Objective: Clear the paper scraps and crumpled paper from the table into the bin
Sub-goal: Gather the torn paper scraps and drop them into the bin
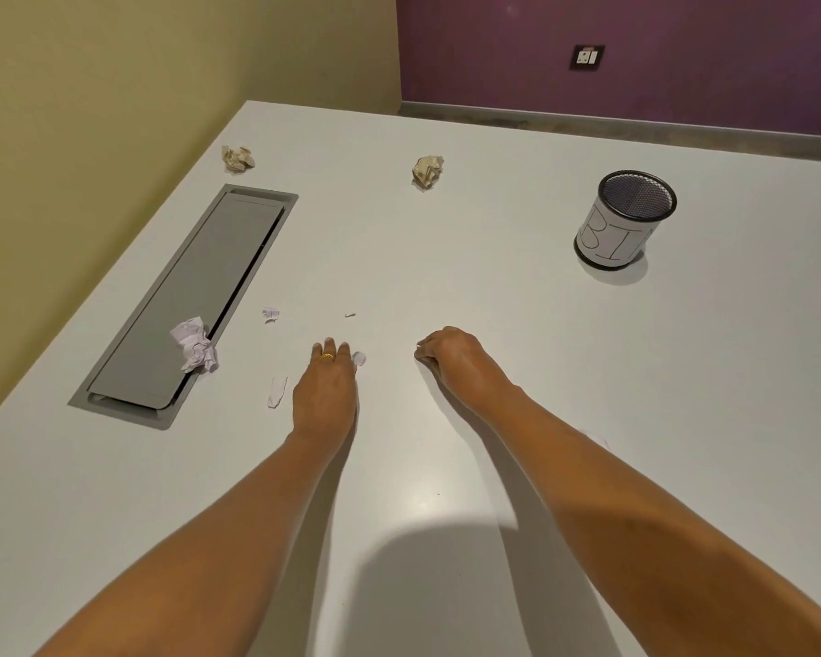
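While nothing shows inside the bin, the paper is all on the table (494,301). Far left, a white crumpled paper (195,344) sits on the grey cable hatch (181,296), with a tan ball (238,158) beyond it. Next come a torn scrap (270,314) and a strip scrap (276,392), both lying flat.

The left hand (325,395) has its fingers stretched nearly straight, tips down, touching a small scrap (360,358) on the thumb side. No clear pinch.

A second tan ball (428,171) lies far back at centre. The right hand (451,360) has its fingers curled under. Whether it holds anything is hidden.

The bin (624,220) stands upright at right, well apart.

All of it is likely featherlight and soft. Flat scraps probably need a fingernail pinch at an edge or a slide, and the balls a loose whole-hand grab.
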Demonstrator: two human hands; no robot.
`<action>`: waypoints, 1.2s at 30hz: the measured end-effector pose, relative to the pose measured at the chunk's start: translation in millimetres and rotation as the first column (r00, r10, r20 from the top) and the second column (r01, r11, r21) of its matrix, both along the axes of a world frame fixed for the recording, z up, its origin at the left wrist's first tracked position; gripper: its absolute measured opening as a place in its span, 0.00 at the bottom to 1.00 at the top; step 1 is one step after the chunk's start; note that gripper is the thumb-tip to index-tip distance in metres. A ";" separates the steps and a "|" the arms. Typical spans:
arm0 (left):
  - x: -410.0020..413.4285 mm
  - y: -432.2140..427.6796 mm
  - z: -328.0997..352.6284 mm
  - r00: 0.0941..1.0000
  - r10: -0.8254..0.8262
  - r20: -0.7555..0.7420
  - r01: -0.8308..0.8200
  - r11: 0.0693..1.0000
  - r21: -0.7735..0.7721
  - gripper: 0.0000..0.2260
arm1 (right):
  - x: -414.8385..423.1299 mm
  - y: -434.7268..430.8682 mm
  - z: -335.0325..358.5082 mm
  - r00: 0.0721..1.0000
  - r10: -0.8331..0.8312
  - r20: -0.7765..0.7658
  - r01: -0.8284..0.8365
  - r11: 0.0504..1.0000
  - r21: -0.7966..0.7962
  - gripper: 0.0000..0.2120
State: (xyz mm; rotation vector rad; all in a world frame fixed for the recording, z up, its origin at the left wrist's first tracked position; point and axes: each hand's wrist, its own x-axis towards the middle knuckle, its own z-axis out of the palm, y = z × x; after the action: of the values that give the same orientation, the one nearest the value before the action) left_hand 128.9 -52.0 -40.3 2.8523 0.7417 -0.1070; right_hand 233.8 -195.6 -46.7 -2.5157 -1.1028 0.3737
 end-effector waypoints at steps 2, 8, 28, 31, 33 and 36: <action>0.7 -2.8 -0.2 0.998 -0.052 0.031 0.052 0.999 0.007 0.10 | -1.6 -1.8 2.9 1.000 -0.006 -0.010 0.006 1.000 -0.023 0.08; 7.9 -13.8 -3.6 0.982 -0.185 0.043 0.184 0.983 0.015 0.10 | -10.4 -2.2 13.9 0.999 -0.041 0.000 0.041 0.998 0.051 0.16; 198.6 -112.3 80.3 0.825 -0.399 0.401 0.460 0.885 -0.066 0.15 | 132.9 -109.2 73.6 0.750 -0.656 -0.086 0.613 0.640 0.463 0.10; 237.0 -131.1 99.5 0.811 -0.327 0.484 0.431 0.895 -0.117 0.14 | 160.6 -121.0 84.4 0.692 -0.712 -0.124 0.670 0.568 0.478 0.10; 258.3 -143.1 109.6 0.817 -0.259 0.516 0.402 0.896 -0.187 0.13 | 176.0 -128.4 89.2 0.649 -0.748 -0.135 0.703 0.523 0.483 0.10; 282.7 -160.9 116.7 0.842 -0.201 0.501 0.394 0.863 -0.317 0.10 | 191.4 -136.8 92.0 0.622 -0.774 -0.121 0.711 0.494 0.500 0.09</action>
State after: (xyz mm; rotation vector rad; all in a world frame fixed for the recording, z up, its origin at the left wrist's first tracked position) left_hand 411.6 -212.9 76.4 2.4170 0.1344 0.3173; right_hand 425.2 -332.4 45.3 -2.2454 0.0037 -0.3001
